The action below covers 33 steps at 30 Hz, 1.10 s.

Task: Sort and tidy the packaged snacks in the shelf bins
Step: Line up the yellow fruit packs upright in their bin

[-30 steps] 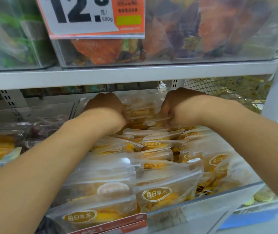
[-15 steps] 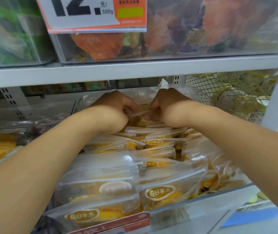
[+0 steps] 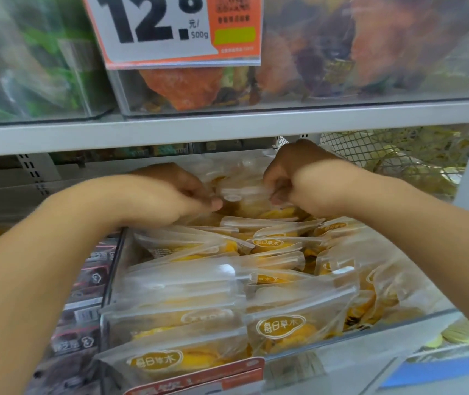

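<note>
Presently both hands work at the rear of the clear bin point(image 3: 327, 363) on the lower shelf, under the grey edge of the upper shelf point(image 3: 227, 129). The left hand point(image 3: 170, 195) pinches the left end of the sealed top strip of one raised pouch point(image 3: 244, 195), and the right hand point(image 3: 293, 178) grips the right end of the same strip with curled fingers; the pouch is held upright at the back edge of the bin, above the rows of packs. The remaining mango snack pouches point(image 3: 279, 329) fill the bin from front wall to rear. Those along the front edge and the left side stand in overlapping rows with labels facing forward, which suggests that this portion is largely in order. Toward the right side of the bin several pouches lie tilted and crumpled against the wall, so that area probably needs straightening. The held pouch has not yet been seated in a row. The bin of dark packets point(image 3: 85, 295) to the left and the mesh basket point(image 3: 393, 155) at the rear right show no sign of attention that can be judged from this view. An orange price tag point(image 3: 170, 29) hangs on the upper bin.
</note>
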### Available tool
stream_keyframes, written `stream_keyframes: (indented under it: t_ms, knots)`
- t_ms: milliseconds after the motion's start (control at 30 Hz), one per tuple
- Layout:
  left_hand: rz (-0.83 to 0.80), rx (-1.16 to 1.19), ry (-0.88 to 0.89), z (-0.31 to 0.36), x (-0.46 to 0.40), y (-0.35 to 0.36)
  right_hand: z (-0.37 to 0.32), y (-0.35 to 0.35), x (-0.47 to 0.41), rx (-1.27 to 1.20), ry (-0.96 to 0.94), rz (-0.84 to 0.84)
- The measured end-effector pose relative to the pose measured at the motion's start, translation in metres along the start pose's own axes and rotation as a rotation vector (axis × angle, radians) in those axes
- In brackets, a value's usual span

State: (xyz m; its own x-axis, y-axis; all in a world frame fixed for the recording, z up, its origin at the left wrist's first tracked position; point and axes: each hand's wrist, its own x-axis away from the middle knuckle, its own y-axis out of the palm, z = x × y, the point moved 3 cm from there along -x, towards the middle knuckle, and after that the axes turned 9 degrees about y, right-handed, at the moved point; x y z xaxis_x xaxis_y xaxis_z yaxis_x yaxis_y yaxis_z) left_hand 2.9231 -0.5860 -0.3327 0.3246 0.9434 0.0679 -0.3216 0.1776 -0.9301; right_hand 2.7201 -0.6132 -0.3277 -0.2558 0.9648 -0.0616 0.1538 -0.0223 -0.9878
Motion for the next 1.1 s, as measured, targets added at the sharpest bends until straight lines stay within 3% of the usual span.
stream_keyframes:
  t_ms: [100, 267, 533, 633, 767, 1000, 1100]
  knots:
    - [0.008, -0.004, 0.046, -0.006, 0.005, -0.005, -0.007, -0.005, 0.002, -0.086, -0.034, 0.073]
    - [0.179, -0.024, 0.111, -0.019, 0.014, -0.013, -0.013, 0.014, -0.006, 0.097, 0.104, -0.072]
    - [0.246, -0.21, 0.222, -0.017, 0.017, -0.006, -0.026, -0.013, 0.022, 0.385, -0.061, 0.188]
    - [0.301, -0.299, 0.289, -0.008, 0.015, -0.004, -0.032, -0.018, 0.026, 0.198, -0.154, 0.273]
    - [0.311, -0.273, 0.332, -0.007, 0.019, -0.003, -0.041, -0.002, 0.02, -0.04, -0.224, 0.079]
    - [0.346, -0.249, 0.35, -0.007, 0.025, 0.003, -0.05, 0.025, -0.006, -0.046, -0.158, -0.075]
    - [0.459, -0.152, 0.368, -0.009, 0.027, -0.003, -0.052, 0.029, -0.005, -0.387, -0.107, -0.154]
